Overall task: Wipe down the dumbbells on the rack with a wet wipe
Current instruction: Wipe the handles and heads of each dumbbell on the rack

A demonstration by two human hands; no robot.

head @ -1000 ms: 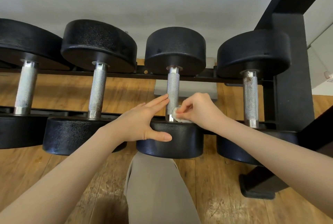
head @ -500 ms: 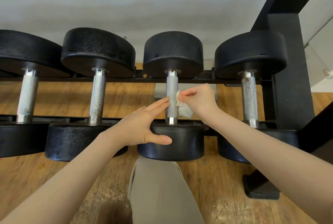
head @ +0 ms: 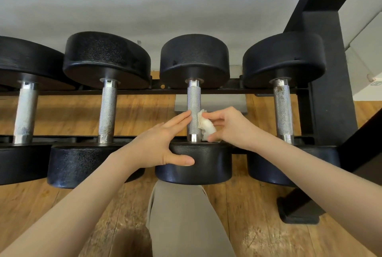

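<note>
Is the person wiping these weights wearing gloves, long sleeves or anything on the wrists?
No. The left hand and right hand are bare, with no gloves, rings, watch or bands showing. Both forearms are uncovered as far as the picture's edge, so no sleeve is in view. The nails look short and unpainted. The only clothing visible is a beige trouser leg below the arms.

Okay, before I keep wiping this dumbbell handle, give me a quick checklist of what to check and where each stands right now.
1. Wet wipe pinched in right hand: ok.
2. Wipe touching the knurled handle: ok.
3. Left hand steadying the dumbbell, fingers on the handle, thumb on the near head: ok.
4. Dumbbell seated on the rack rail: ok.
5. Wipe still wet: cannot tell.
6. Far side of the handle wiped: cannot tell.
</note>
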